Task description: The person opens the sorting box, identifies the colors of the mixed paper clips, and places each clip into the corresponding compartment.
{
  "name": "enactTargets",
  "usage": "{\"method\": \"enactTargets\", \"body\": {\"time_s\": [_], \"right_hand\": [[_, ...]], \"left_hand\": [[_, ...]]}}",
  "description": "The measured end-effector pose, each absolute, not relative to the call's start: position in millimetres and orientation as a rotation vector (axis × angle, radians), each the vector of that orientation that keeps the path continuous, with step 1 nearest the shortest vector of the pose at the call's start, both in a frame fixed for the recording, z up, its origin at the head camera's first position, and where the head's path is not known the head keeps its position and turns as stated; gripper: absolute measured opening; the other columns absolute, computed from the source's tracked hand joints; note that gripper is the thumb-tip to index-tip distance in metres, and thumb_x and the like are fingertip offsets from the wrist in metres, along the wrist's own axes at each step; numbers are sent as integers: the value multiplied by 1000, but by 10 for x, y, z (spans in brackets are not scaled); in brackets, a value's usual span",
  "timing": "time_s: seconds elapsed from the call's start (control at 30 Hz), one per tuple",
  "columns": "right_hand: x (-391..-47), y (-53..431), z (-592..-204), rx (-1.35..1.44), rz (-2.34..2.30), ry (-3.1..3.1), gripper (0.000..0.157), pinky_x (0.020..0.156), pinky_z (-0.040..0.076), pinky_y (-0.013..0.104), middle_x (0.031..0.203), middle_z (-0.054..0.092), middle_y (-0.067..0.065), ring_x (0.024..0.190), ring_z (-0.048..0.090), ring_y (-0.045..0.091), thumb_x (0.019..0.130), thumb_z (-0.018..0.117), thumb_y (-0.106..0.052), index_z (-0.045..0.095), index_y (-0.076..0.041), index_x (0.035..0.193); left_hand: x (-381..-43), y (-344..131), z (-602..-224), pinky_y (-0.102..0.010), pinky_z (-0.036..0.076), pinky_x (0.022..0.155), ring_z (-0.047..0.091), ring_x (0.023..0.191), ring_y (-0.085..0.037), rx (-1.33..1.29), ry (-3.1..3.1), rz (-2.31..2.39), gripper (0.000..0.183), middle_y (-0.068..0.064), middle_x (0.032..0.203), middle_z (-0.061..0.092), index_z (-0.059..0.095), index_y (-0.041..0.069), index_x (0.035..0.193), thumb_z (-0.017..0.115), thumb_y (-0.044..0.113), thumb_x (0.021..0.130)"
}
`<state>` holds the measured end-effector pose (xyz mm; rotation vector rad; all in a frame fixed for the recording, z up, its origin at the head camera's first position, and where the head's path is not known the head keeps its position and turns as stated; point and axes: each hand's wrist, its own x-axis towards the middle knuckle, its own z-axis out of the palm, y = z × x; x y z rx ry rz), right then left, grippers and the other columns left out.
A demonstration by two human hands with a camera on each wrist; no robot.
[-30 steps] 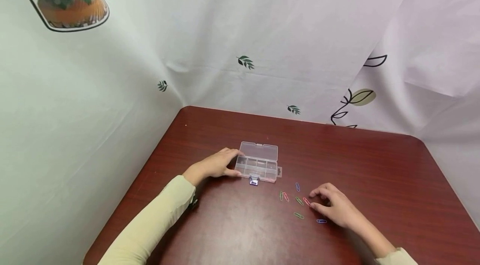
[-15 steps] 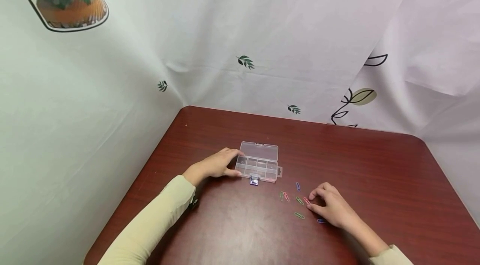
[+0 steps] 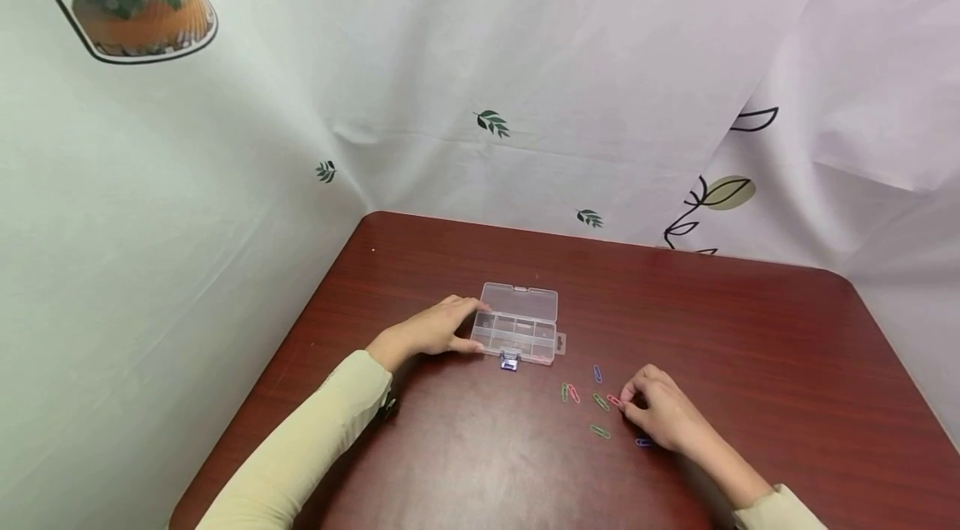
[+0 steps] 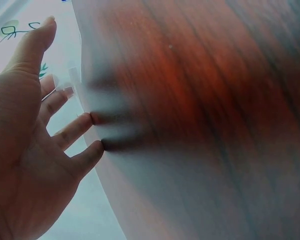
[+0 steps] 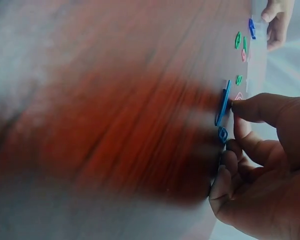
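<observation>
A clear compartment box (image 3: 521,338) with its lid raised lies on the table. My left hand (image 3: 431,328) rests at its left end, thumb at the front edge and forefinger near the hinge side. In the left wrist view that hand (image 4: 35,135) has spread fingers, and little of the box shows. To the right, my right hand (image 3: 667,413) pinches a pink paper clip (image 3: 613,401) at the tabletop between thumb and forefinger. In the right wrist view, blue paper clips (image 5: 223,106) lie beside the fingertips, and the pink clip is partly hidden behind the thumb.
Between box and right hand lie green paper clips (image 3: 600,432), another pink paper clip (image 3: 573,393) and a blue paper clip (image 3: 597,373). One more blue paper clip (image 3: 643,442) lies by the right palm. The dark red table (image 3: 450,447) meets a printed white cloth (image 3: 600,97) behind.
My right thumb and forefinger have come together on the pink paper clip, which has turned slightly. The left hand and the box have stayed put.
</observation>
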<state>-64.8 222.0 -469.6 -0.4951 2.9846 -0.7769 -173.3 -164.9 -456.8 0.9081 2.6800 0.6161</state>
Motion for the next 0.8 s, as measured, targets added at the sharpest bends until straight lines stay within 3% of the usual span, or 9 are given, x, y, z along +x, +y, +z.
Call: {"method": "enactTargets", "body": {"time_s": [0.23, 0.43, 0.57, 0.8], "right_hand": [[-647, 2223, -4660, -538, -728, 2958, 24, 77, 44, 35, 87, 51, -5, 87, 49, 15, 85, 73, -5, 57, -19, 76], [-681, 2251, -4609, -533, -755, 2924, 21, 62, 38, 26, 77, 51, -7, 69, 44, 7, 90, 69, -4, 55, -17, 81], [-698, 2257, -4582, -554, -776, 2939, 22, 55, 34, 23, 70, 47, -10, 61, 39, 4, 90, 70, -2, 55, -17, 83], [-747, 2225, -4546, -565, -829, 3005, 25, 56, 36, 22, 69, 47, -11, 62, 41, 2, 86, 72, 2, 58, -19, 81]], "left_hand": [[-1734, -1648, -4560, -43, 41, 110, 46, 134, -26, 904, 2679, 606, 63, -4, 139, 57, 51, 15, 142, 75, 43, 91], [-1743, -1656, -4570, -43, 41, 110, 46, 134, -26, 908, 2678, 607, 63, -4, 139, 57, 51, 15, 142, 75, 43, 92], [-1738, -1661, -4579, -43, 41, 110, 47, 133, -26, 907, 2679, 612, 63, -4, 139, 57, 51, 15, 142, 75, 44, 91], [-1737, -1663, -4593, -42, 42, 109, 46, 133, -24, 895, 2689, 602, 62, -3, 138, 57, 50, 16, 141, 75, 44, 91]]}}
